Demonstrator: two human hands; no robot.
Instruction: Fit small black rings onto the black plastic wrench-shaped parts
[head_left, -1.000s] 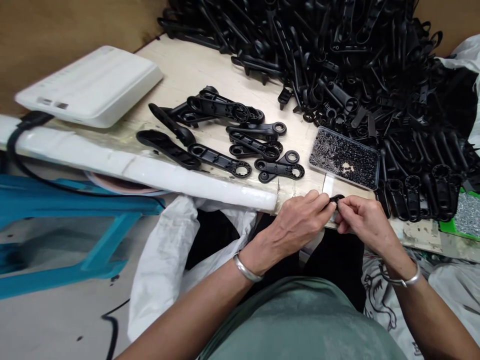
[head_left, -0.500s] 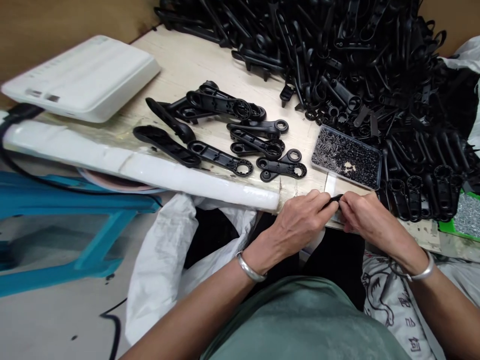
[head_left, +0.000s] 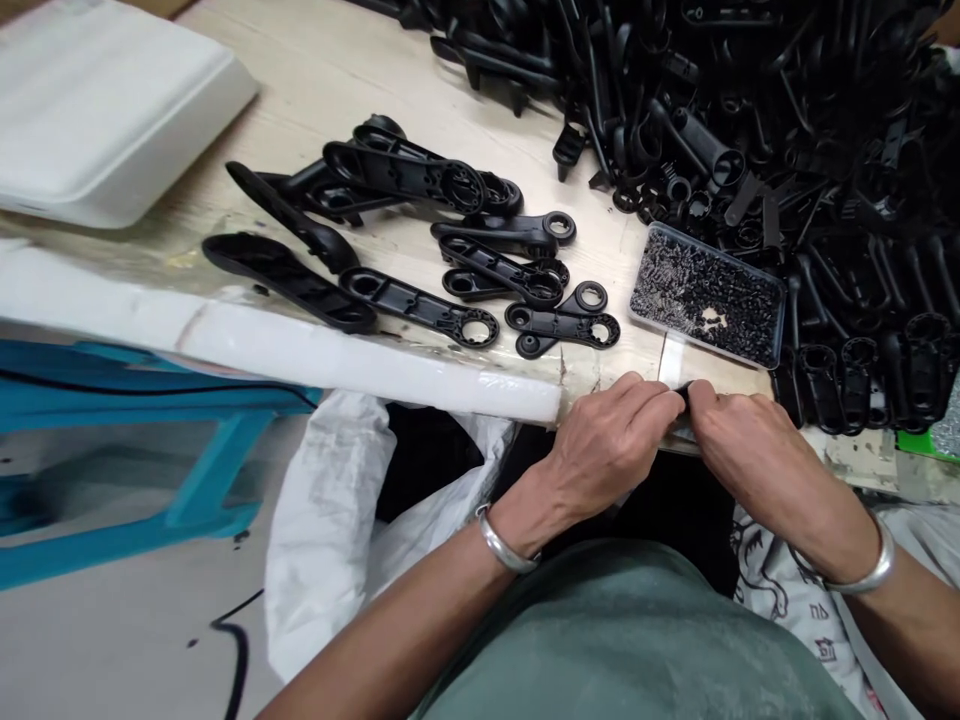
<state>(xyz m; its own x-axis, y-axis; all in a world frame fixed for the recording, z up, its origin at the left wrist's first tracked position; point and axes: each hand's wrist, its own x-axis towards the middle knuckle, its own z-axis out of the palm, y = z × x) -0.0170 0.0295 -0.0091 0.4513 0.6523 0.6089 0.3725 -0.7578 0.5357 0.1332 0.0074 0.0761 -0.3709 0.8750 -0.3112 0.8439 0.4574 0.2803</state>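
My left hand [head_left: 611,435] and my right hand [head_left: 739,445] meet at the near edge of the wooden table [head_left: 360,80]. Both are closed, fingertips pinched on a small black plastic part [head_left: 684,390] that is mostly hidden between them. Just beyond the hands lies a clear shallow tray [head_left: 709,295] full of tiny dark screws. Several loose black plastic handles [head_left: 480,265] with ring ends lie to the left of the tray. A silver bangle sits on each wrist.
A huge heap of black plastic handles [head_left: 787,110] fills the table's back and right. A white flat box [head_left: 97,110] lies at far left. A white foam strip [head_left: 300,350] pads the table edge. A white sack [head_left: 330,520] hangs below, beside a teal stool [head_left: 150,450].
My hands have drawn tighter together around the small black part, which now shows less. The view has shifted down and closer to the table.
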